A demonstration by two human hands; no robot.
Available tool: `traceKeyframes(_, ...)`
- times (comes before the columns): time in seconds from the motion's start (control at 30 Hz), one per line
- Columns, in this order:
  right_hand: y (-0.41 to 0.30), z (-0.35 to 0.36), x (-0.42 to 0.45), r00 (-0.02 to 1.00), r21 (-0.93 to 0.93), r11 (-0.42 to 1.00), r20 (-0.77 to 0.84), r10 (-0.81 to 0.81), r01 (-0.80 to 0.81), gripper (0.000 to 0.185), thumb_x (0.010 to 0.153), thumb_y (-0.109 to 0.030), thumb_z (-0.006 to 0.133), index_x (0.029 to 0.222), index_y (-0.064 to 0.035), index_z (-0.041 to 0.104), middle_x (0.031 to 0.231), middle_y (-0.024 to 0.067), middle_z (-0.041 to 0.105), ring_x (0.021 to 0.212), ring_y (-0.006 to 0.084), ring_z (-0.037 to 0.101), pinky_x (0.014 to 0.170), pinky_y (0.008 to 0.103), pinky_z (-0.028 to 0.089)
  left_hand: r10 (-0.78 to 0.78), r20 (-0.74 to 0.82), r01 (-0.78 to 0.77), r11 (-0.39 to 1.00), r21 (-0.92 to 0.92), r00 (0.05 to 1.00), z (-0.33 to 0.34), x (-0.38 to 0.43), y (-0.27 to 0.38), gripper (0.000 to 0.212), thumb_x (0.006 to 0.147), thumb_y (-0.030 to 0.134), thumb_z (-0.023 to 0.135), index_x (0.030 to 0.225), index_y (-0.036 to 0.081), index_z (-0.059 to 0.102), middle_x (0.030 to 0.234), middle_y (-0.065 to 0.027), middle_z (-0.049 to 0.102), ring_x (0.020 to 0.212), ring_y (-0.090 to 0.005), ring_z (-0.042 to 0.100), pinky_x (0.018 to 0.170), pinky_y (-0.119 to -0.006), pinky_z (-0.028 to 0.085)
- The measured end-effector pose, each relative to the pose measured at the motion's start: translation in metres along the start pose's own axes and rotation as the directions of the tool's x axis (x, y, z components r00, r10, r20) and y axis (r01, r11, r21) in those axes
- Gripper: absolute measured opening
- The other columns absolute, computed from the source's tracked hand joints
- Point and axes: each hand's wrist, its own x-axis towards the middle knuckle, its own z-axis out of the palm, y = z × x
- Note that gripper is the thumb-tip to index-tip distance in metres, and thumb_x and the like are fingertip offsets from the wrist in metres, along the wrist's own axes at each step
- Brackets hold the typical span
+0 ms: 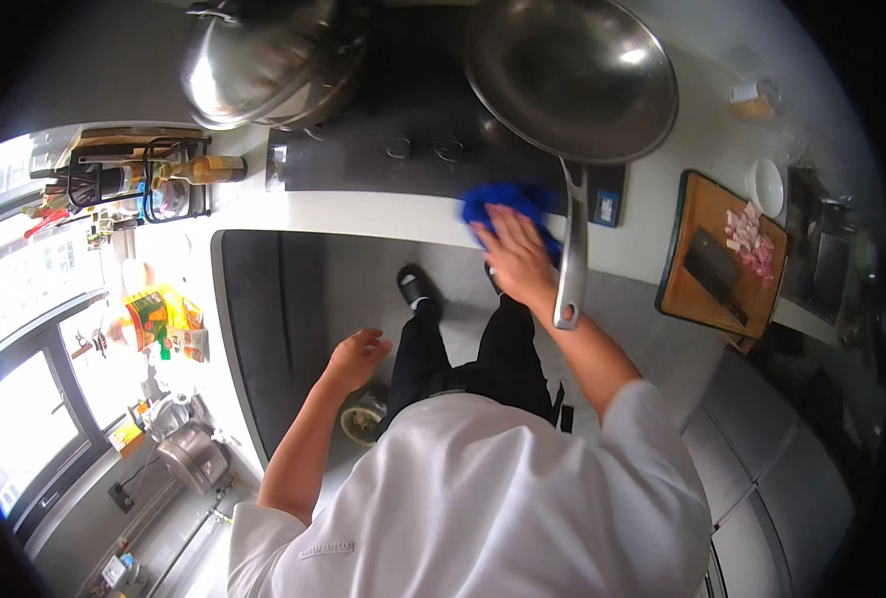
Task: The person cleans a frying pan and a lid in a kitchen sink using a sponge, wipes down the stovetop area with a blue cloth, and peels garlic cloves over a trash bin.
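Under the spread fingers of my right hand (pixel 516 258) lies a blue cloth (pixel 499 202), pressed at the front edge of the white countertop (pixel 368 213) and the black cooktop (pixel 338 168). The cloth is slightly blurred, and part of it is hidden by the hand. Close by, the steel handle of a wok (pixel 571 82) passes over my right wrist. My left hand (pixel 358 360) hangs in front of the counter with its fingers a little bent, holding nothing.
A lidded steel pot (pixel 263 67) stands at the cooktop's left. Further left is a black rack (pixel 177 179) with bottles. On the right, a cutting board (pixel 689 284) bears a cleaver (pixel 712 269) and diced meat (pixel 749 239), beside a white bowl (pixel 766 187). A bin (pixel 363 420) stands on the floor.
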Motion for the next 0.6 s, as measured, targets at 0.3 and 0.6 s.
traceKeyframes(0.3, -0.139, 0.098, 0.112, 0.989, 0.049, 0.994, -0.106, 0.101, -0.097, 0.059, 0.095, -0.024, 0.059, 0.15, -0.0055, 0.047, 0.157, 0.023, 0.041, 0.148, 0.0423, 0.035, 0.123, 0.0529, 0.025, 0.298, -0.004, -0.298, 0.954, 0.039, 0.955, -0.099, 0.049, -0.014, 0.045, 0.095, 0.035, 0.069, 0.127, 0.003, 0.066, 0.118, -0.0191, 0.071, 0.1, -0.0324, 0.072, 0.09, -0.041, 0.056)
traceKeyframes(0.6, -0.23, 0.149, 0.294, 0.991, -0.008, 1.0, -0.132, -0.007, 0.006, 0.051, 0.1, -0.025, 0.054, 0.149, -0.013, 0.05, 0.158, 0.0188, 0.042, 0.148, 0.0344, 0.036, 0.123, 0.0499, 0.023, 0.388, -0.043, -0.368, 0.9, 0.235, 0.921, -0.202, 0.074, -0.098, 0.042, 0.096, 0.035, 0.066, 0.123, 0.003, 0.067, 0.112, -0.0217, 0.07, 0.096, -0.038, 0.07, 0.088, -0.045, 0.056)
